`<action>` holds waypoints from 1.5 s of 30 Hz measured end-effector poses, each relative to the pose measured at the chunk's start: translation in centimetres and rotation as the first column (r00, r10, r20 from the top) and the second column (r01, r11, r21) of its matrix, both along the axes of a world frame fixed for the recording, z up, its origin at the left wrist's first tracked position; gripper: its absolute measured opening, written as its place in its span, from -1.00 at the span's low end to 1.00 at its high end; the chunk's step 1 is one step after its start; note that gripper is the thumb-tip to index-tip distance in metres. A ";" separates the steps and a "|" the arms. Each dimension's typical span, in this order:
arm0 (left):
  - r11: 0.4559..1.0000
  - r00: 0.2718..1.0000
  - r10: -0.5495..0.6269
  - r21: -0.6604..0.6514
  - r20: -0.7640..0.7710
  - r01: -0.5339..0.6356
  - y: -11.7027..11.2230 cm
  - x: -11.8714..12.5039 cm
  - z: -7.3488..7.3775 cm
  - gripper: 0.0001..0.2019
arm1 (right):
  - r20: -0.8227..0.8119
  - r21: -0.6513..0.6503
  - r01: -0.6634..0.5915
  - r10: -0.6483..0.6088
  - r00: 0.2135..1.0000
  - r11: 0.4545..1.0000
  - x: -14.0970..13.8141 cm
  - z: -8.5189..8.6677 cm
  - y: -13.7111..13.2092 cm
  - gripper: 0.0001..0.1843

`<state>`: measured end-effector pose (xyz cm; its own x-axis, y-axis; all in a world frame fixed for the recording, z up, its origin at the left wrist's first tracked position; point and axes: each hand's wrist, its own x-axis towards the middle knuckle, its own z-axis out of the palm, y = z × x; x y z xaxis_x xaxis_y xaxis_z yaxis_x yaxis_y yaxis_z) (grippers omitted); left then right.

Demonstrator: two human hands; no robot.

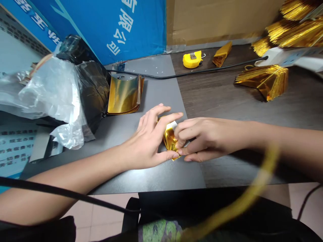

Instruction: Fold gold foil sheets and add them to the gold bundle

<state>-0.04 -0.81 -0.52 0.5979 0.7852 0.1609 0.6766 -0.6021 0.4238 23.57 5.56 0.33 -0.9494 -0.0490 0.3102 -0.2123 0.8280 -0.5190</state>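
Observation:
A small piece of gold foil paper (169, 138), partly folded and with a white patch near its top, lies on the grey mat between my hands. My left hand (153, 139) holds it from the left: the thumb presses at its lower corner, while the index finger stretches over its upper part. From the right, my right hand (204, 137) pinches the paper's right edge, fingers bent and thumb close to the left thumb's tip. The fingers cover much of the paper, so its full shape is hidden.
Curved gold foil sheets (124, 94) stand behind my left hand, beside a black plastic-wrapped bundle (92, 87). A yellow tape measure (192, 60), a folded gold piece (222, 54) and a banded gold stack (264, 80) lie farther back. A black cable (161, 78) crosses the table.

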 end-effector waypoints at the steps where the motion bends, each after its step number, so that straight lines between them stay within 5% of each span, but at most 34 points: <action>1: 1.000 1.000 -0.012 0.005 -0.009 0.012 -0.1 0.0 0.0 -0.12 | -0.002 -0.001 -0.001 0.001 1.000 1.000 0.0 0.0 0.0 -0.79; 8: 0.999 0.993 -0.011 0.051 -0.113 0.017 -0.2 -0.3 0.2 -0.26 | 0.025 0.008 0.011 -0.011 1.000 1.000 0.0 0.1 0.0 -0.78; 15: 0.997 0.978 0.043 -0.050 -0.203 -0.054 0.6 -0.6 0.4 -0.33 | 0.082 0.033 0.019 -0.021 0.996 0.999 0.0 0.7 -0.1 -0.76; 27: 0.954 0.936 0.237 -0.120 -0.262 -0.275 1.5 -0.3 1.0 -0.44 | 0.073 0.018 0.015 -0.016 0.997 1.000 -0.2 0.7 -0.2 -0.70; 37: 0.917 0.898 0.374 -0.053 -0.231 -0.395 3.0 0.1 0.2 -0.41 | 0.074 0.045 0.033 -0.036 0.997 0.998 -0.2 0.8 -0.3 -0.70; 42: 0.933 0.932 0.359 0.013 -0.057 -0.359 3.1 -0.4 0.2 -0.41 | 0.006 0.123 0.073 -0.075 0.997 0.990 -0.2 0.3 -0.7 -0.71; 45: 0.976 0.977 0.206 0.055 0.049 -0.209 3.0 -1.0 0.5 -0.48 | -0.051 0.190 0.103 -0.095 0.994 0.976 -0.2 0.1 -1.1 -0.74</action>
<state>-1.00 2.23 -0.04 0.4148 0.8796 0.2330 0.7716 -0.4758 0.4223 23.32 4.47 0.41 -0.9391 -0.0179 0.3433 -0.1422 0.9294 -0.3407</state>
